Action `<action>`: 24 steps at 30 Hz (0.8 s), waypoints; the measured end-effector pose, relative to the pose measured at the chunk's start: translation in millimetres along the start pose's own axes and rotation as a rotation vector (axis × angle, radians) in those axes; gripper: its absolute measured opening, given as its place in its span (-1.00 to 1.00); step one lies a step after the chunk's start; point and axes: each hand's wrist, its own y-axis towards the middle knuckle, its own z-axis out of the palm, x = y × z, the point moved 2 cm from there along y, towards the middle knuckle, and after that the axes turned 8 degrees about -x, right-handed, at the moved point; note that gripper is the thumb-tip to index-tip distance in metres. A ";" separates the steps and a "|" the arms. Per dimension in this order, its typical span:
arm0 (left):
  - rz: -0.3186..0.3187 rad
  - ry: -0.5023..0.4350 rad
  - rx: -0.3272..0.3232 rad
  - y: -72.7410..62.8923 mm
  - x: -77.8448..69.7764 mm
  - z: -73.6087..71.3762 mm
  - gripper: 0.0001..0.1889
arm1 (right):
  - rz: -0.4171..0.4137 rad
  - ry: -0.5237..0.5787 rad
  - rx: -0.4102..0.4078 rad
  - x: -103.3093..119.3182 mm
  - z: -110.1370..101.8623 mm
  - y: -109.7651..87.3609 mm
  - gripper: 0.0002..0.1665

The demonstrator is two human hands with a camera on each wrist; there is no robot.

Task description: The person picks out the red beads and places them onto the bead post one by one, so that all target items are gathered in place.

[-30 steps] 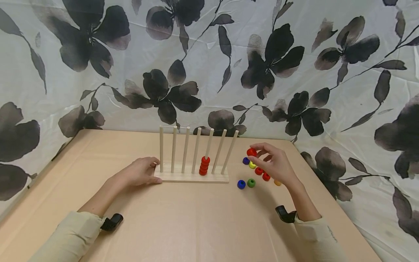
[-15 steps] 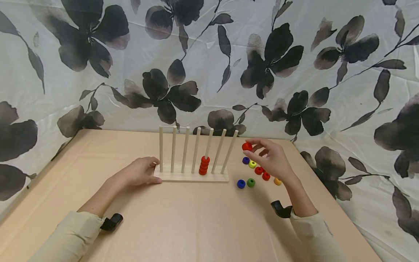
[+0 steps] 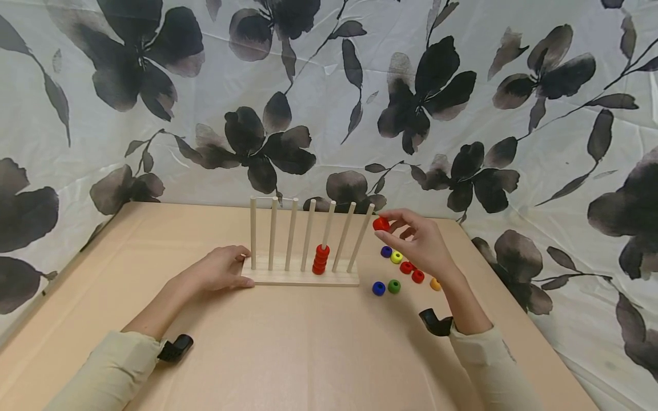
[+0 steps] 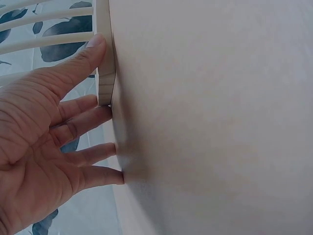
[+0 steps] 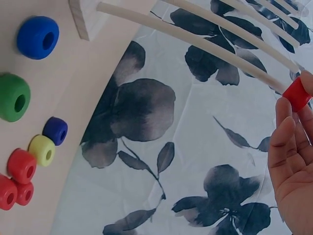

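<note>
On the table (image 3: 308,348), head view: wooden peg rack (image 3: 303,278) sitting upright, seven pegs (image 3: 291,235) on it, and a stack of red beads (image 3: 320,261) on the fifth one from the left.
Rack's left end, head view: left hand (image 3: 223,269) is on it, thumb at the front edge of the base.
Red bead, head view: this one (image 3: 381,224) is up in the air, pinched in the right hand (image 3: 422,242), just beside the tip of the rightmost peg.
Loose beads, head view: scattered right of the rack, so dark blue (image 3: 386,252), yellow (image 3: 396,257), some red, orange (image 3: 435,284), blue (image 3: 378,289) and green (image 3: 394,286).
Backdrop, head view: floral cloth (image 3: 329,114) behind it all.
Thumb and fingers, left wrist view: thumb on the base, two fingers against its end, so yeah, it's gripping the rack; the other two fingers are spread apart.
Pinch, right wrist view: thumb and fingertips clamped on the red bead. It lines up with a peg tip here, but I can't tell if they touch.
</note>
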 end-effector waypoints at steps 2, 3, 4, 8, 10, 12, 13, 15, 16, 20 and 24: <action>-0.001 0.000 0.001 0.0 0.0 0.0 -0.29 | -0.006 0.003 0.002 2.2 0.5 1.7 -0.50; -0.001 0.000 0.001 0.1 -0.2 0.0 -0.28 | -0.007 0.007 0.003 3.1 0.8 2.4 -0.51; 0.000 0.000 0.002 0.1 -0.3 0.0 -0.28 | -0.008 0.011 0.004 4.1 1.1 3.1 -0.51; 0.005 0.003 0.000 0.2 -0.2 0.0 -0.28 | -0.012 0.016 0.005 7.6 2.8 5.7 -0.51; 0.009 0.006 -0.001 0.3 0.0 0.0 -0.28 | -0.016 0.020 0.005 9.0 3.6 6.8 -0.51; 0.013 0.008 -0.003 0.4 0.1 -0.3 -0.28 | -0.020 0.027 0.005 10.6 4.2 7.7 -0.51; 0.014 0.008 -0.003 0.4 0.2 -0.3 -0.28 | -0.023 0.030 0.004 11.5 4.4 8.2 -0.52; 0.015 0.009 -0.001 0.3 0.0 -0.3 -0.28 | -0.029 0.033 0.002 13.2 4.8 8.9 -0.52; 0.015 0.010 -0.001 0.3 0.0 -0.3 -0.28 | -0.030 0.034 0.001 14.2 4.9 9.3 -0.52; 0.015 0.014 0.002 0.8 0.4 0.4 -0.26 | -0.034 0.038 0.001 17.2 6.0 10.6 -0.51; 0.016 0.017 0.002 0.7 0.1 0.1 -0.25 | -0.041 0.051 0.003 20.3 7.8 12.4 -0.51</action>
